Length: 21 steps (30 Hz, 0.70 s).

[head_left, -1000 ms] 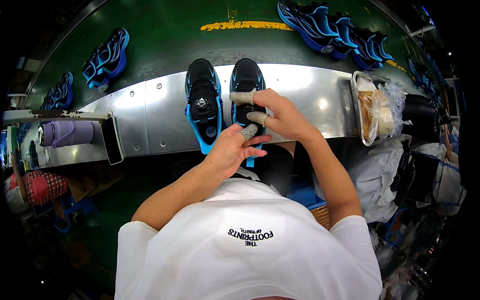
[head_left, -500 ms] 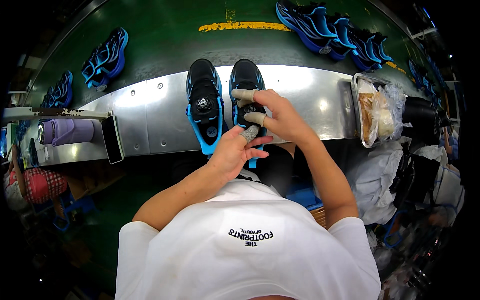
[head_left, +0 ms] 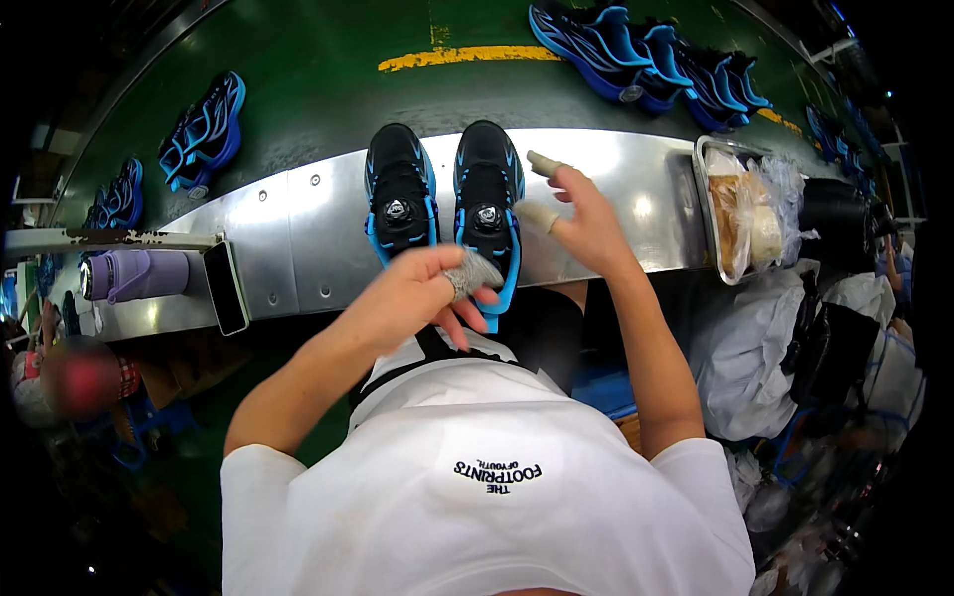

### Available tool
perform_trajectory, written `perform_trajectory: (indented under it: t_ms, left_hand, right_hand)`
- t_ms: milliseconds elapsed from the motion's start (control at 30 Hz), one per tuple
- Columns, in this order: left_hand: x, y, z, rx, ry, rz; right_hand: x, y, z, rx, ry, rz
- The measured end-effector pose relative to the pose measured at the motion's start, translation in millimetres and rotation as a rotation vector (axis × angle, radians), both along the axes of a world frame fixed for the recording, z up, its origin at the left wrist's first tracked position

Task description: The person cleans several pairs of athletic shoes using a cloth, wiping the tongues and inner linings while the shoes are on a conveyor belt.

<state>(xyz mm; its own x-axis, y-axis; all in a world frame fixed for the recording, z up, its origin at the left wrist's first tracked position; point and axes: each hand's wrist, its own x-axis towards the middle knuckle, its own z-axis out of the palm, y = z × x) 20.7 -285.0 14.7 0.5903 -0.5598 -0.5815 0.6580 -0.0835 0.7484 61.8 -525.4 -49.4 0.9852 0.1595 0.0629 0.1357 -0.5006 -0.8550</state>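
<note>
Two black sneakers with bright blue trim stand side by side, toes pointing away from me: the left sneaker (head_left: pixel 397 189) and the right sneaker (head_left: pixel 487 174). Each has a round dial on its tongue. My left hand (head_left: pixel 422 288) hovers over the heels, overlapping both collars in view; its fingers are loosely spread, and a grey finger cover is on one of them. Whether it touches the right sneaker's collar, I cannot tell. Just right of that sneaker, my right hand (head_left: pixel 586 223) is apart from it, with beige covers on its thumb and forefinger and nothing between them.
The sneakers stand on a metal ledge (head_left: pixel 338 238) along a green conveyor belt (head_left: pixel 328 89) carrying more sneakers (head_left: pixel 636 65) and another pair (head_left: pixel 204 134) at left. A purple bottle (head_left: pixel 149 275) and a phone (head_left: pixel 227 288) lie left; a metal tray (head_left: pixel 708 214) of bagged items sits right.
My right hand has come off the right sneaker's tongue and moved right, its fingers spreading. My left hand has shifted left, now over the heels. The right sneaker's dial has come into full view.
</note>
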Motion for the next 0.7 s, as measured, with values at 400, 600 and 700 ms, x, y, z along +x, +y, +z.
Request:
perform_trajectory:
  t_ms: [400,600,700]
  left_hand:
    - [91.9,-43.0,-13.6,0.935,-1.03,-0.806]
    - [93.7,-46.3,-22.1,0.837,-1.197,-0.896]
    - [93.1,-36.6,-22.3,0.675,-1.292,-0.865]
  right_hand:
    - [-23.0,43.3,-27.6,-0.033,-0.044,0.087]
    - [-24.0,41.9,-44.3,0.012,-0.098,0.052]
    - [-21.9,43.7,-49.8,0.014,-0.1,0.052]
